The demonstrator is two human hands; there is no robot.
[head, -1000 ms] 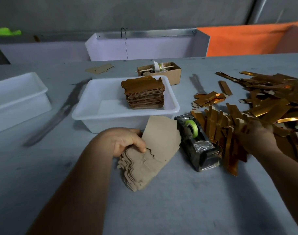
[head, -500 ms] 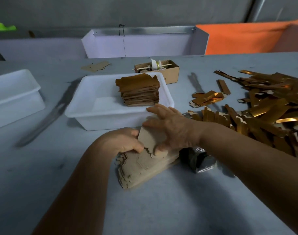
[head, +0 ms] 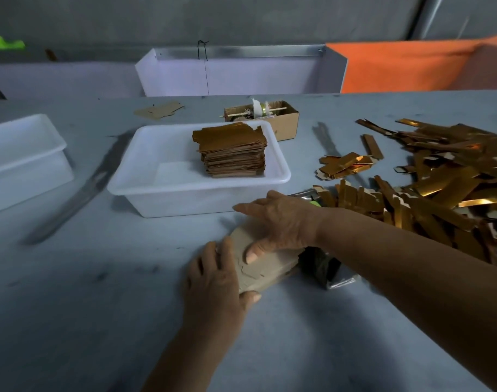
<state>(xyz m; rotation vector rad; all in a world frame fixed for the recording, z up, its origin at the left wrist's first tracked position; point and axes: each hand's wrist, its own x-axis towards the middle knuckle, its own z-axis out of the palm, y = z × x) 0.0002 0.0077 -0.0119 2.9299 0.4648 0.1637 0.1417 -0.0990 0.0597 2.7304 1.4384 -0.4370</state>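
A stack of flat brown card blanks (head: 265,268) lies on the grey table (head: 72,306) in front of me. My left hand (head: 216,281) grips the stack's near left end, thumb under its front edge. My right hand (head: 278,222) holds the far right end from above, thumb pressed on the top card. Behind the hands stands a white tub (head: 162,190) with a tall pile of gold-brown blanks (head: 231,149) inside. A black tape dispenser (head: 323,264) sits mostly hidden under my right forearm.
A large heap of gold foil strips (head: 439,188) covers the table's right side. A second white tub (head: 21,159) stands at the left, a small cardboard box (head: 272,116) behind the middle tub, and a loose blank (head: 159,110) farther back. White and orange bins line the far edge.
My right hand left the gold strips and came over onto the card stack. Both hands squared the fanned stack into a compact block, and my left hand shifted to its near end.
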